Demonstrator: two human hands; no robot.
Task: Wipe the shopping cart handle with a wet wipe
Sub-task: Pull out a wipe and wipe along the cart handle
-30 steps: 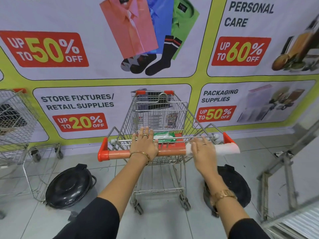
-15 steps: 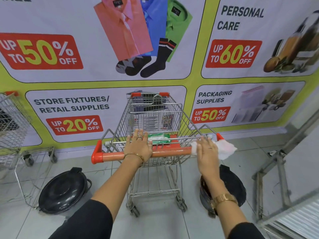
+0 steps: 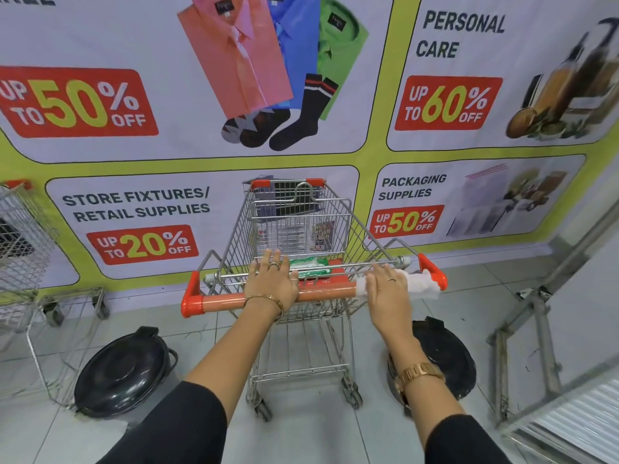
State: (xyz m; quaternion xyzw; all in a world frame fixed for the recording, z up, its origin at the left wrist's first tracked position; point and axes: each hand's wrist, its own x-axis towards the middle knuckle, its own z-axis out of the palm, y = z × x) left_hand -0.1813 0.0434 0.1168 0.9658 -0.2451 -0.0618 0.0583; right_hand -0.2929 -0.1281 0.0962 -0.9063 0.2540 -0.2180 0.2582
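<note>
A wire shopping cart (image 3: 301,222) stands in front of me with an orange handle (image 3: 224,300) across its near end. My left hand (image 3: 271,279) rests on the middle of the handle and grips it. My right hand (image 3: 388,289) presses a white wet wipe (image 3: 418,284) flat over the right part of the handle, close to the orange end cap (image 3: 433,272). The wipe drapes over the bar and sticks out past my fingers on both sides. A green wipes packet (image 3: 310,266) lies on the child seat flap behind the handle.
Two black lidded bins sit on the tiled floor, one left (image 3: 124,373) and one right (image 3: 445,356) of the cart. More wire carts (image 3: 23,236) stand at the far left. A metal frame (image 3: 536,313) is at the right. A printed sale banner (image 3: 140,209) covers the wall.
My right hand slid the wipe along the right part of the handle, first right, then slightly back left. My left hand kept its hold. The view shifted a little.
</note>
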